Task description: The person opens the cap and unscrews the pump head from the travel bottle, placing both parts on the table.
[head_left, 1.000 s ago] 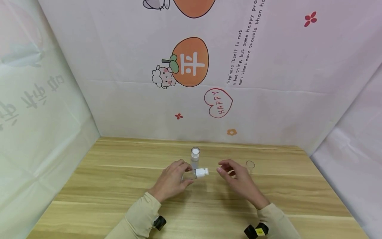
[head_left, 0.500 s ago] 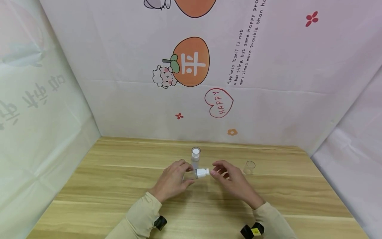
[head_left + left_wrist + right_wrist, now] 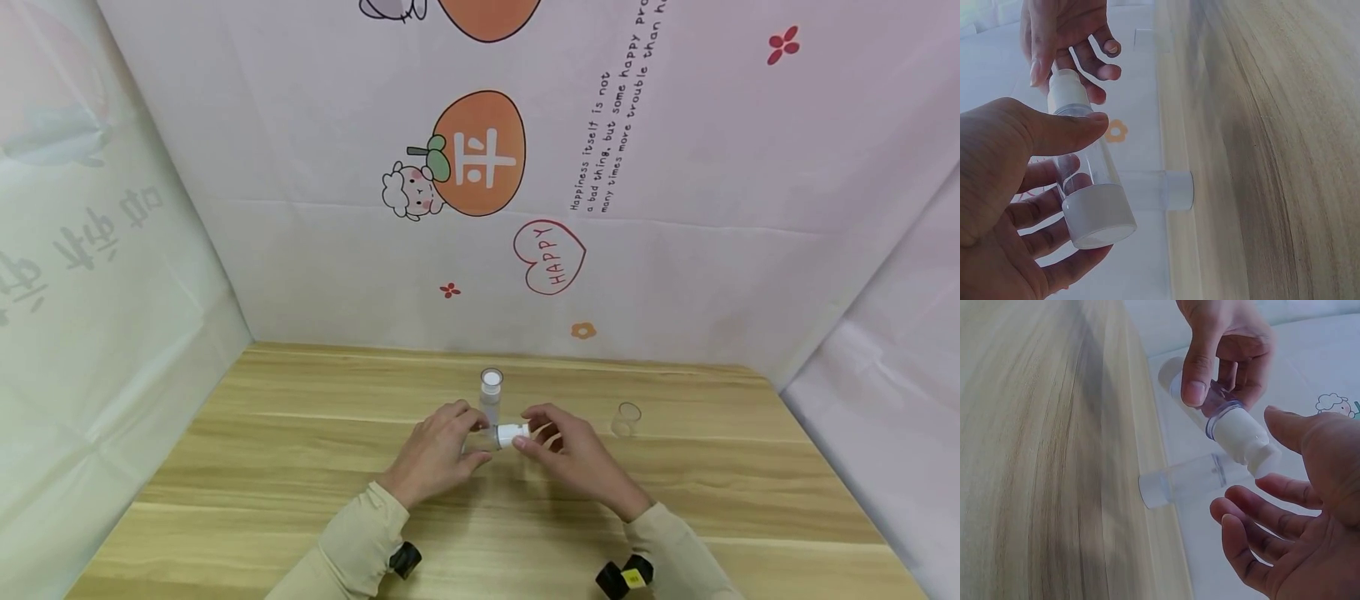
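Observation:
My left hand point(image 3: 435, 454) grips a clear pump bottle point(image 3: 1088, 165) round its body, thumb on one side and fingers on the other. The bottle lies tilted on its side in the air, its white pump head point(image 3: 1241, 437) pointing at my right hand point(image 3: 573, 454). That hand is spread loosely about the pump head, with the index fingertip right at its end and the thumb standing apart in the right wrist view. A second clear bottle point(image 3: 1191, 481) with a white base and pump stands upright on the table behind.
A clear cap point(image 3: 626, 421) stands on the wooden table point(image 3: 300, 417), right of the hands. Printed white cloth point(image 3: 337, 275) walls in the table at the back and both sides.
My right hand has moved left from beside the clear cap up to the pump head. The left hand with the bottle has shifted very slightly right.

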A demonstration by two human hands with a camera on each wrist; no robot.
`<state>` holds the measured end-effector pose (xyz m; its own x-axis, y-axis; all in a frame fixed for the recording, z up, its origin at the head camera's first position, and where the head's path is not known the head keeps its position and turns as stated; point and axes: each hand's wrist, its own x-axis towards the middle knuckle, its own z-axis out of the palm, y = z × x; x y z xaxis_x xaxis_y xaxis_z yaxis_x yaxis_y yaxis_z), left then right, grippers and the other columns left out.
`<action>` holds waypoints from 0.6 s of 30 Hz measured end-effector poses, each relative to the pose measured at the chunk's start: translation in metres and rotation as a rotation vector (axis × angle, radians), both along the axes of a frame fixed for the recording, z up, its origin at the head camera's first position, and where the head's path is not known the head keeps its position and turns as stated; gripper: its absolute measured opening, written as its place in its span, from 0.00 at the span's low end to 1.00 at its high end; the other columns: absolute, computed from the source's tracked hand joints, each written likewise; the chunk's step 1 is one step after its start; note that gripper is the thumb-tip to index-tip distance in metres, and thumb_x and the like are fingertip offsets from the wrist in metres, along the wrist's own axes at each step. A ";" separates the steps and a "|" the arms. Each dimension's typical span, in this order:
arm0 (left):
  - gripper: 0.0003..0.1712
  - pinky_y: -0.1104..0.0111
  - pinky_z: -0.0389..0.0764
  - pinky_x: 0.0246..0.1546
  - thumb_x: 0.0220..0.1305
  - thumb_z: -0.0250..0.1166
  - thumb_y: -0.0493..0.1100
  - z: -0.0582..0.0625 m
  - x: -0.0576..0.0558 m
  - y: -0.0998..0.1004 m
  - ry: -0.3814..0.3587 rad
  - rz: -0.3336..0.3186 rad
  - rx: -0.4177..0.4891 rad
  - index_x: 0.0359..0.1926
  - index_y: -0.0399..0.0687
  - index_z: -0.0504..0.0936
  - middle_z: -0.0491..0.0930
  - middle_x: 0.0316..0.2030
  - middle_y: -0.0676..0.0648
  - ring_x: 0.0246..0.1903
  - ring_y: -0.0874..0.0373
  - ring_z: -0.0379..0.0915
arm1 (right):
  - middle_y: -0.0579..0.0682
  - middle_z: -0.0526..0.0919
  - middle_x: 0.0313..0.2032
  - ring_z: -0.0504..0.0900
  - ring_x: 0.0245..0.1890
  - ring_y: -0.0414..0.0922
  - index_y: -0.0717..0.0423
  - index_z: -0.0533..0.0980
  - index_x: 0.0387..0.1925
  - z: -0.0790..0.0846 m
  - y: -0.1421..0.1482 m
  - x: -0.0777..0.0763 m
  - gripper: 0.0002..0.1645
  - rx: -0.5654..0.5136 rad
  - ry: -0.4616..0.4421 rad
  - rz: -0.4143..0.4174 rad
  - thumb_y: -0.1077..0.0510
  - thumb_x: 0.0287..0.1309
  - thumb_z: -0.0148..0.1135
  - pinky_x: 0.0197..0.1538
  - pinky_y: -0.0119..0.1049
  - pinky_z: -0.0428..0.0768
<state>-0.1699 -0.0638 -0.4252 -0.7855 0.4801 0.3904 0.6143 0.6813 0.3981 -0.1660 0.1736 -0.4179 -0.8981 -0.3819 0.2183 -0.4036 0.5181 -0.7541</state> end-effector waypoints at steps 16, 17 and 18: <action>0.20 0.65 0.81 0.35 0.57 0.78 0.46 0.003 0.002 0.001 0.017 -0.019 -0.012 0.46 0.43 0.84 0.81 0.40 0.50 0.39 0.58 0.77 | 0.45 0.80 0.33 0.80 0.33 0.45 0.52 0.79 0.51 -0.002 -0.007 -0.003 0.20 0.027 -0.080 0.028 0.43 0.69 0.63 0.36 0.35 0.82; 0.20 0.66 0.81 0.35 0.57 0.78 0.47 0.002 0.002 0.001 0.019 -0.019 -0.013 0.46 0.43 0.84 0.81 0.40 0.50 0.39 0.58 0.77 | 0.45 0.79 0.33 0.80 0.33 0.45 0.52 0.79 0.50 -0.002 -0.007 -0.002 0.19 0.025 -0.080 0.028 0.43 0.69 0.63 0.36 0.35 0.82; 0.20 0.66 0.81 0.35 0.57 0.78 0.47 0.002 0.001 0.001 0.020 -0.020 -0.013 0.46 0.43 0.84 0.81 0.40 0.50 0.39 0.58 0.77 | 0.44 0.79 0.33 0.80 0.33 0.45 0.52 0.79 0.50 -0.002 -0.007 -0.002 0.19 0.027 -0.080 0.026 0.43 0.69 0.63 0.35 0.35 0.81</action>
